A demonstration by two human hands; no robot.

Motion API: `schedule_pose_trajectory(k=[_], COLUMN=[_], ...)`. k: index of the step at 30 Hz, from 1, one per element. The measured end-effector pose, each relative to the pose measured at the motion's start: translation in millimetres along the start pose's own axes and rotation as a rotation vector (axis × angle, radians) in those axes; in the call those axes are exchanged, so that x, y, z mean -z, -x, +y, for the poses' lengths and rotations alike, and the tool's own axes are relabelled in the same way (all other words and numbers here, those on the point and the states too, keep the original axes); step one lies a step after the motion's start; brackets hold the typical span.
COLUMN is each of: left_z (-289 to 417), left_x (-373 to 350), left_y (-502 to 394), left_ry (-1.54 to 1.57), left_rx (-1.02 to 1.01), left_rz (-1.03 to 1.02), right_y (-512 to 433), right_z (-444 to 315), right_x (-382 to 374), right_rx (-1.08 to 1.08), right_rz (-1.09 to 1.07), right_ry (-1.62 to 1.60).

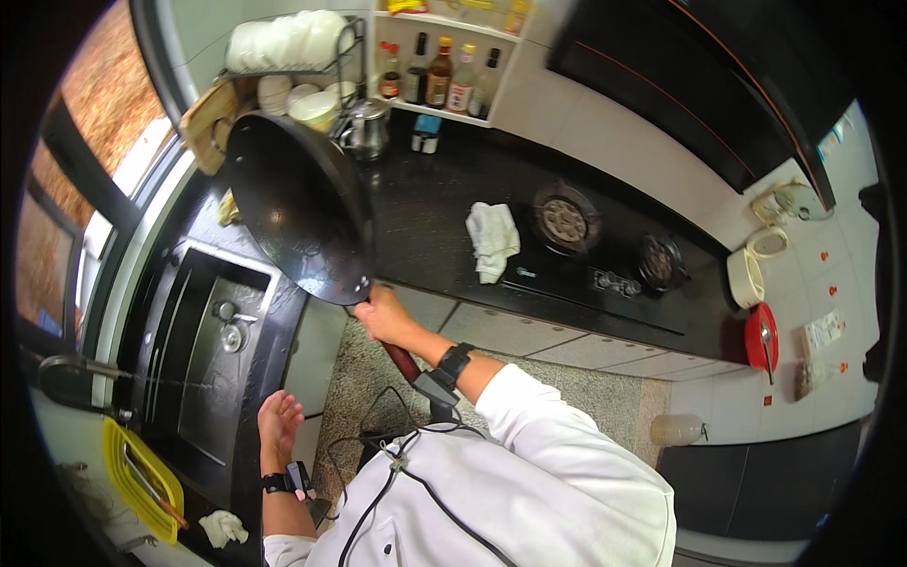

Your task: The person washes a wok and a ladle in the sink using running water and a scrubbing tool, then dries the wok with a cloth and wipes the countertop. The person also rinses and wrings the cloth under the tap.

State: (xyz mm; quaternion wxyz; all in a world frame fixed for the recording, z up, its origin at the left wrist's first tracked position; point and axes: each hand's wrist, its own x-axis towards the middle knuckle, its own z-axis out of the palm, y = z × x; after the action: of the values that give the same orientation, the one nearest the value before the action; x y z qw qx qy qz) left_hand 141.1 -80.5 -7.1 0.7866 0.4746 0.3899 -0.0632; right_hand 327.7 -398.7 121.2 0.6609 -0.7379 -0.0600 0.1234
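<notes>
My right hand [386, 317] grips the handle of a large black wok [305, 212], close to where it joins the pan. The wok is tilted on its side in the air, its wet, shiny inside facing left, over the counter corner beside the sink. My left hand [281, 418] holds nothing, its fingers slightly curled and the thumb apart, at the sink's front edge. Left of it is the stainless steel sink [212, 404], where a thin stream of water runs from the curved faucet [78, 368].
A white cloth [494, 241] lies beside the gas burner [565, 216]. A yellow basket [142, 475] and crumpled cloth [223, 529] are near the sink. Behind the wok stand a wooden cutting board [209, 127], steel kettle [368, 127] and dish rack [283, 72]. Bottles [439, 71] line a shelf.
</notes>
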Motion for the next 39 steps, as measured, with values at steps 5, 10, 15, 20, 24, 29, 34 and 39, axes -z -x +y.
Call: schedule_pose_trajectory(k=[5, 10, 15, 20, 24, 29, 34, 39], left_z=[-22.5, -49.1, -59.5, -51.9, -41.5, -31.5, -20.0, -3.6], left_x=[-50.0, -99.0, -144.9, -167.2, -170.7, -174.0, -179.8, -166.2], left_y=[-8.2, -14.1, -11.1, -3.8, -6.6, -29.3, -61.9, -78.5], left_ry=[-0.049, -0.039, -0.042, -0.029, -0.031, -0.095, -0.087, -0.168], left_rx=[0.060, 0.079, 0.078, 0.072, 0.069, 0.119, 0.145, 0.134], left_rz=[-0.071, -0.100, -0.123, -0.113, -0.125, -0.133, -0.248, -0.271], right_y=[17.6, 22.8, 22.3, 24.0, 24.7, 41.5, 65.3, 56.4], right_z=[17.0, 17.7, 36.0, 64.9, 77.7, 85.6, 51.2, -16.1], right_x=[146.8, 284.3, 386.7, 440.4, 457.7, 474.3, 473.5, 408.1], right_rx=[-0.160, -0.136, -0.093, -0.081, -0.112, -0.351, -0.534, -0.259], right_rz=[0.034, 0.227, 0.347, 0.408, 0.406, 0.457, 0.575, 0.845], right_ry=[-0.376, -0.782, -0.897, -0.902, -0.887, -0.558, 0.060, 1.022])
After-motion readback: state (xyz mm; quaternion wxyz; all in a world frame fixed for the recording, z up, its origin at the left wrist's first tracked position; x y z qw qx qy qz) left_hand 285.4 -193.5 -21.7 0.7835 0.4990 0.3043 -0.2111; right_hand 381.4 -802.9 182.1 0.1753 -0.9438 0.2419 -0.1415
